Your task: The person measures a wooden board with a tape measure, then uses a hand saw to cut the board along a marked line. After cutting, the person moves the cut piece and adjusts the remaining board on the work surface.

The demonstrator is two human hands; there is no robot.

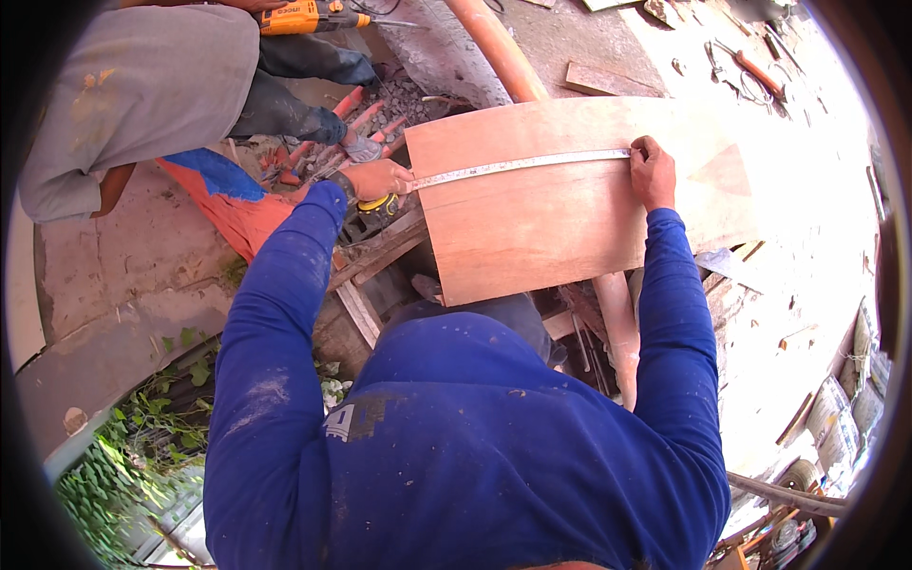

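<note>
A sheet of plywood (532, 233) lies in front of me, over a wooden frame. A white tape measure blade (522, 165) is drawn out across it from left to right. My left hand (378, 180) is closed on the tape measure at the sheet's left edge, and its yellow case (378, 205) hangs just below the fingers. At the other end of the blade my right hand (653, 174) is closed, knuckles up, resting on the plywood with the blade's end at its fingers. What its fingertips grip is partly hidden.
A co-worker in a grey shirt (161, 76) bends at the upper left, one hand on an orange power drill (302, 17). Orange pipes (494, 43) and broken rubble (408, 100) lie beyond the sheet. A wooden offcut (622, 80) and scattered tools (760, 74) sit far right.
</note>
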